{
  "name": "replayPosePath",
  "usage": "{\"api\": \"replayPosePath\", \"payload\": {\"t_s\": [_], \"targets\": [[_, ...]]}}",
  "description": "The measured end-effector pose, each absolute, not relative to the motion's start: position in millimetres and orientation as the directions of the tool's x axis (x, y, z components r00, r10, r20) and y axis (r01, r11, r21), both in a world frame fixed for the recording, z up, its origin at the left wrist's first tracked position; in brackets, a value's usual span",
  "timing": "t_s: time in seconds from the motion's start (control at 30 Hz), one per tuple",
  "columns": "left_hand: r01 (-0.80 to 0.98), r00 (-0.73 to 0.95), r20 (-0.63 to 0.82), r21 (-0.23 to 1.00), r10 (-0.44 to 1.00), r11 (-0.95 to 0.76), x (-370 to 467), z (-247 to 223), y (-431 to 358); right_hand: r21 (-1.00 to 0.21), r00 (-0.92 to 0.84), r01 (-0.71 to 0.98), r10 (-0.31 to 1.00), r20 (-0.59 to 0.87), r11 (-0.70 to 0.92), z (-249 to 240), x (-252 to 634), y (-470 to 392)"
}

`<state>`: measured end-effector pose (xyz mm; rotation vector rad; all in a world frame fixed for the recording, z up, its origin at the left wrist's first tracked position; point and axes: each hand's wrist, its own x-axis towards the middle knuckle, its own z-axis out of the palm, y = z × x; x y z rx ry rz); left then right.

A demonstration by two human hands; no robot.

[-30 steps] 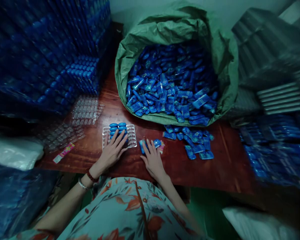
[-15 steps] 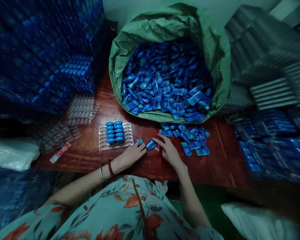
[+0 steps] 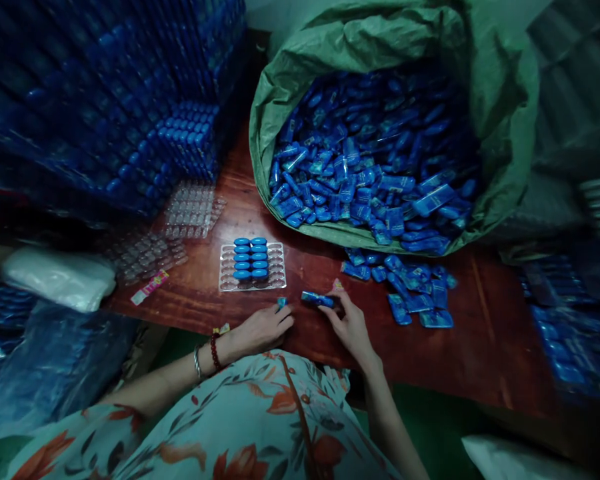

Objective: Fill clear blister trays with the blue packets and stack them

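Pinching a small, glossy blue wrapped packet (image 3: 310,297) between thumb and fingers, my right hand (image 3: 351,327) is holding it over the brown wooden table (image 3: 320,337); contact with the wood I cannot tell. My left hand (image 3: 266,328) is lying half-curled nearby, its fingertips at a teal-and-blue piece (image 3: 281,303); whether they are gripping it I cannot tell. I am judging the step in hand as handling single packets, the next move calling for a light, steady pinch. Beyond, a clear plastic tray with oval hollows (image 3: 227,270) is bearing two columns of blue oval pieces (image 3: 259,257). My fingers are hiding the packet's right end; the grey stacks (image 3: 570,100) are looking blurred, and the frame is cutting off a white parcel (image 3: 510,460).
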<state>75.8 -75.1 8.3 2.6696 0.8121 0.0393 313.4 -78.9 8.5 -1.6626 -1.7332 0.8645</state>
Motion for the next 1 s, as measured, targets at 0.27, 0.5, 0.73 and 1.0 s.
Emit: {"api": "replayPosePath", "payload": {"t_s": [0.27,0.5,0.73,1.0], "targets": [[0.56,0.487,0.09,0.731,0.869,-0.39,21.9,10.3,-93.2,-0.826,-0.252,0.496,0.954,0.16,0.269,23.2,245.3,-40.9],[0.338,-0.055,-0.127,0.931,0.99,0.138,-5.8,3.6,-99.8,-0.565,-0.599,0.622,0.794,0.102,0.542,32.6,223.9,-20.9],[0.348,-0.096,-0.128,0.925,0.987,0.154,-20.6,8.3,-90.3,-0.222,-0.707,0.701,0.702,-0.09,0.678,56.5,203.2,-21.5],[0.592,0.012,0.005,0.806,1.0,-0.011,0.9,24.3,-106.2,-0.255,-0.703,0.709,0.687,-0.185,0.657,71.1,195.8,-16.9]]}}
